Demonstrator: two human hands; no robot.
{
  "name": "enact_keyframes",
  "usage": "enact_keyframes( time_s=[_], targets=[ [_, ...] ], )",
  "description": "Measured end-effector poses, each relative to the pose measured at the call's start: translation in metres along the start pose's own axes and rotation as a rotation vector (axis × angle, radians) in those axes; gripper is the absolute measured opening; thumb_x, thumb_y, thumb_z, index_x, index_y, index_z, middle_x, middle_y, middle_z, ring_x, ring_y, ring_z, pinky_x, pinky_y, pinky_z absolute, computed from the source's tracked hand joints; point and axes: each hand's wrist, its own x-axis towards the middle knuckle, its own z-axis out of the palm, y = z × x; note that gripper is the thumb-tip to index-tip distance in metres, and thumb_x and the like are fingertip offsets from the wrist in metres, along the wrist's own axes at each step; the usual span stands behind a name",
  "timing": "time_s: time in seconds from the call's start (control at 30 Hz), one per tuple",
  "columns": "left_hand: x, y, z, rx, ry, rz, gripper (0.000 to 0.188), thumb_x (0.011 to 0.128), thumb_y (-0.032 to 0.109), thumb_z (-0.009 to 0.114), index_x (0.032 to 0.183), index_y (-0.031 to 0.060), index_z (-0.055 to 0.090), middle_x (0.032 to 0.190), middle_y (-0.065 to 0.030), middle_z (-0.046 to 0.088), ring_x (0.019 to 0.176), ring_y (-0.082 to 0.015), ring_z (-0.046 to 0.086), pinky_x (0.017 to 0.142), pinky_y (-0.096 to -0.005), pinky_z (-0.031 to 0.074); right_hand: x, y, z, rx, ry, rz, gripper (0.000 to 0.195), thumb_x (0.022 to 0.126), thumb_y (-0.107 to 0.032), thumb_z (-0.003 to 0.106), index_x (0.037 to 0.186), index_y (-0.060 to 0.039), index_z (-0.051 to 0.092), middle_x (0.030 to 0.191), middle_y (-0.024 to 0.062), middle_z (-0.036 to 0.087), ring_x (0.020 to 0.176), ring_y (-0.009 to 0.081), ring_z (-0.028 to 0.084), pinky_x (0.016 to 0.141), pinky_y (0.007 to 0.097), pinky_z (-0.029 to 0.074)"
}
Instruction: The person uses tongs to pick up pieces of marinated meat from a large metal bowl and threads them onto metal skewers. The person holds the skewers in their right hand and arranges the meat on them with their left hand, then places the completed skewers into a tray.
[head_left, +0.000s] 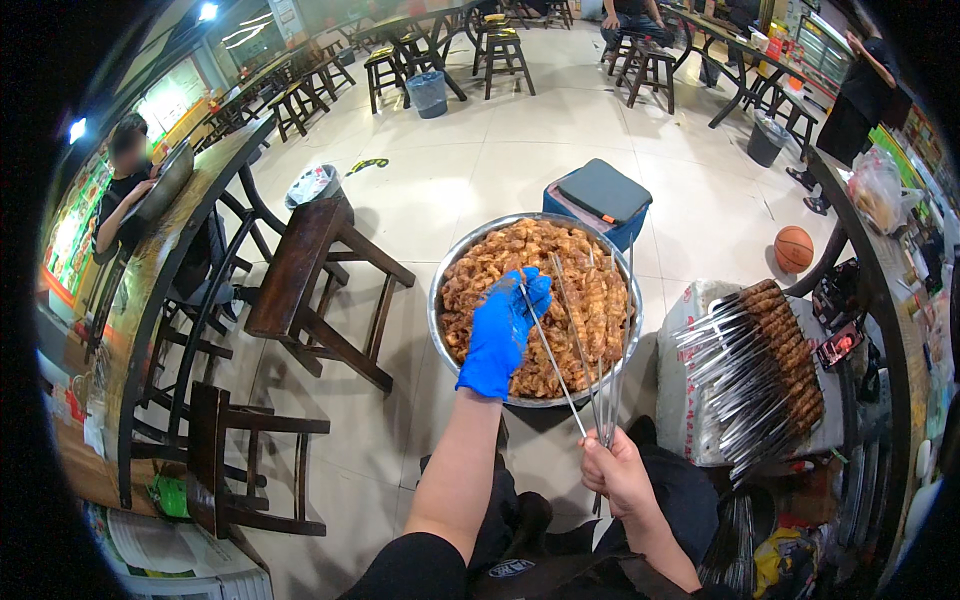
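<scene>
My left hand, in a blue disposable glove, is over a large round metal basin of marinated meat pieces. Its fingers are closed around the upper end of a metal skewer; whether meat is between them is hidden. My bare right hand, below the basin's near rim, grips several metal skewers together at their lower ends. Some of these carry meat and lie over the right part of the basin. A stack of loaded meat skewers rests on a white foam box at the right.
Wooden stools and a long table stand at the left, where a person sits with a metal basin. Beyond my basin is a blue box with a dark lid. A basketball, a phone and a counter are at the right.
</scene>
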Motion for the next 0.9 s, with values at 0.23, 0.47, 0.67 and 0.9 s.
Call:
enact_keyframes(
  time_s=[0.23, 0.47, 0.67, 0.9],
  targets=[
    [0.009, 0.028, -0.016, -0.091, -0.197, -0.163, 0.035, 0.095, 0.025, 0.049, 0.116, -0.0023, 0.053, 0.113, -0.0199, 0.059, 0.104, -0.028, 0.06, 0.094, -0.045, 0.047, -0.003, -0.006, -0.005, -0.004, -0.077, 0.024, 0.009, 0.095, -0.013, 0.05, 0.098, -0.005, 0.048, 0.055, -0.0067, 0.032, 0.042, 0.003, 0.025, 0.039, 0.0203, 0.018],
    [0.026, 0.023, -0.033, -0.075, -0.132, -0.057, 0.027, 0.094, 0.017, 0.051, 0.114, -0.001, 0.054, 0.096, -0.01, 0.059, 0.079, -0.0153, 0.056, 0.068, -0.025, 0.047, -0.002, -0.004, -0.01, -0.042, -0.02, 0.064, 0.009, 0.094, -0.014, 0.053, 0.1, -0.0086, 0.05, 0.06, -0.0075, 0.035, 0.047, 0.0017, 0.028, 0.042, 0.0186, 0.023],
    [0.027, 0.025, -0.038, 0.067, -0.025, -0.008, 0.027, 0.097, 0.02, 0.046, 0.115, -0.0002, 0.05, 0.076, 0.001, 0.047, 0.051, -0.004, 0.033, 0.045, -0.0197, 0.028, 0.004, 0.002, -0.013, -0.161, -0.087, -0.019, 0.01, 0.093, -0.019, 0.052, 0.091, -0.0115, 0.047, 0.061, -0.0054, 0.04, 0.045, 0.003, 0.034, 0.039, 0.0201, 0.027],
    [0.034, 0.01, -0.04, 0.034, 0.041, 0.006, 0.022, 0.096, 0.024, 0.048, 0.106, 0.0047, 0.052, 0.07, 0.0019, 0.044, 0.049, -0.0044, 0.03, 0.044, -0.0203, 0.025, 0.005, 0.006, -0.012, -0.172, -0.051, -0.051, 0.01, 0.092, -0.017, 0.052, 0.085, -0.0109, 0.047, 0.06, -0.0061, 0.039, 0.045, 0.0025, 0.031, 0.038, 0.0209, 0.026]
  ],
)
